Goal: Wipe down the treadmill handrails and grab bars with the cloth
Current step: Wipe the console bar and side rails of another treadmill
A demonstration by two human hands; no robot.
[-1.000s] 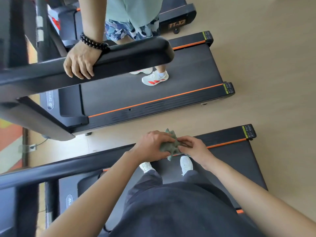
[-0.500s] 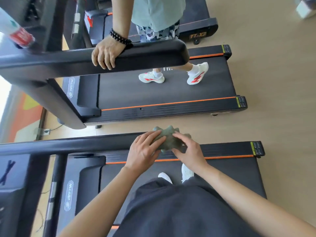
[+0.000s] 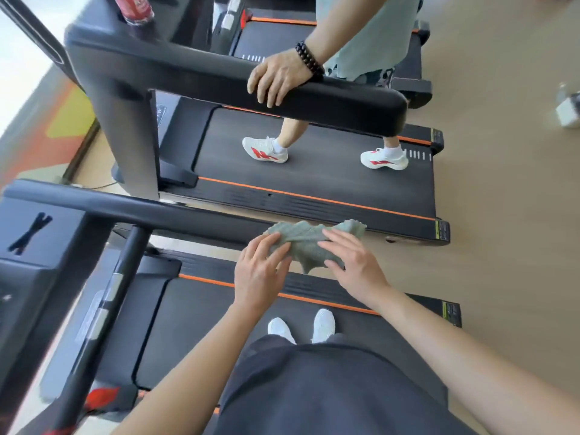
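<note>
A crumpled grey-green cloth [image 3: 306, 243] lies over the near end of my treadmill's black handrail [image 3: 163, 211]. My left hand [image 3: 259, 274] holds the cloth's left side between thumb and fingers. My right hand [image 3: 354, 265] covers its right side, fingers laid over the top and thumb against the hanging edge. The rail runs left from the cloth to the console [image 3: 34, 246]. A thinner black grab bar [image 3: 106, 296] slants down from the rail toward the lower left.
Another person walks on the neighbouring treadmill [image 3: 314, 180], with a hand [image 3: 276, 78] on its thick black handrail [image 3: 345, 102]. A red bottle [image 3: 135, 7] stands in that console. My white shoes [image 3: 301, 329] stand on my belt. Tan floor lies to the right.
The view has swung, so the console and grab bar now show at left. My hands have spread the bunched cloth out wider at the rail's end. The other person has stepped further.
</note>
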